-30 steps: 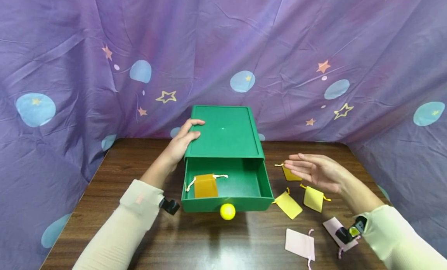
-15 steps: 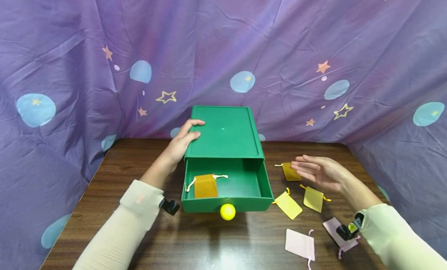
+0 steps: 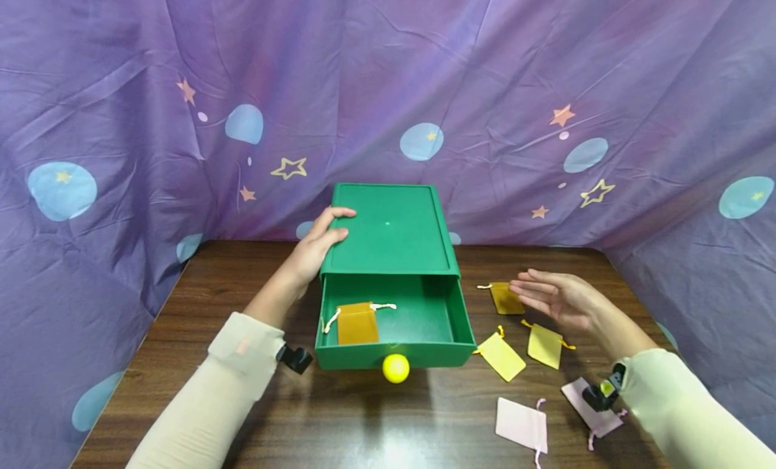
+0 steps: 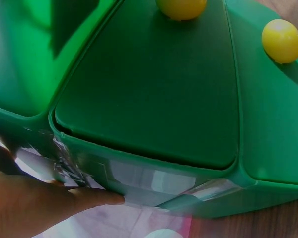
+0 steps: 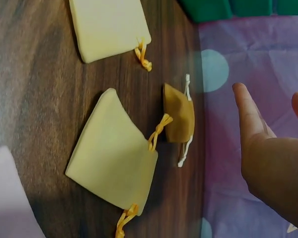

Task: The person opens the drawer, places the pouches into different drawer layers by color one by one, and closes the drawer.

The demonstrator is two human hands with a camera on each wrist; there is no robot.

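Note:
In the head view a green drawer box (image 3: 388, 230) stands at the back with its top drawer (image 3: 424, 354) pulled out. A mustard drawstring pouch (image 3: 358, 323) lies in the left of the drawer. My left hand (image 3: 312, 250) rests on the box's left side and top edge; in the left wrist view its thumb (image 4: 97, 197) lies straight along the side wall. My right hand (image 3: 560, 299), fingers extended and holding nothing, hovers at the right, overlapping a second mustard pouch (image 3: 505, 299). Two pale yellow pouches (image 3: 500, 356) lie just in front of it.
Two pale pink pouches lie nearest me at the right, the lighter one (image 3: 520, 420) left of the other (image 3: 591, 407). A yellow knob (image 3: 396, 368) sticks out from the drawer front. Purple cloth (image 3: 376, 85) hangs behind the wooden table (image 3: 254, 415).
My right hand has drifted a little to the right over the mustard pouch, uncovering more of it. My left hand, the drawer box and the pouches have stayed put.

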